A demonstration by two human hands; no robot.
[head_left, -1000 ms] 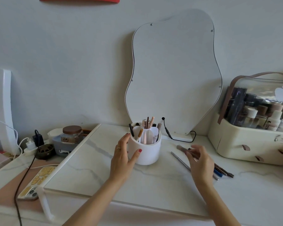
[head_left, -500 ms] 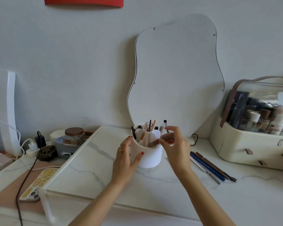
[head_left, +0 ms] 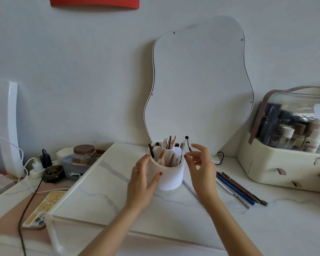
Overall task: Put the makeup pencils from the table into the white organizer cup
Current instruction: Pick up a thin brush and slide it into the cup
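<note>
Left hand: the left hand [head_left: 141, 180] wraps the near-left side of the white organizer cup [head_left: 167, 177], fingers along the rim, thumb pressed to the front wall; it holds the cup and nothing else.
Right hand: the right hand [head_left: 201, 169] hangs just beside the cup's right rim, fingers spread and loosely curled, palm toward the cup; it is empty and its fingertips are not clearly touching the rim.
Cup: stands upright on the white marble table [head_left: 109, 196], in front of the wavy mirror [head_left: 199, 85]; inner dividers show, and several pencils and brushes stand tilted inside.
Pencils on the table: a bundle of makeup pencils [head_left: 238, 189] lies to the right of the right hand, side by side and slanted toward the near right; a thin silver pencil [head_left: 189, 188] lies partly hidden under the right wrist, close to the cup's base.
Right edge: a cream cosmetics case [head_left: 281, 169] with bottles under a clear lid.
Left edge: a brown-lidded glass jar [head_left: 83, 156], a phone [head_left: 44, 209] lying flat, a dark cable [head_left: 31, 200] across it.
</note>
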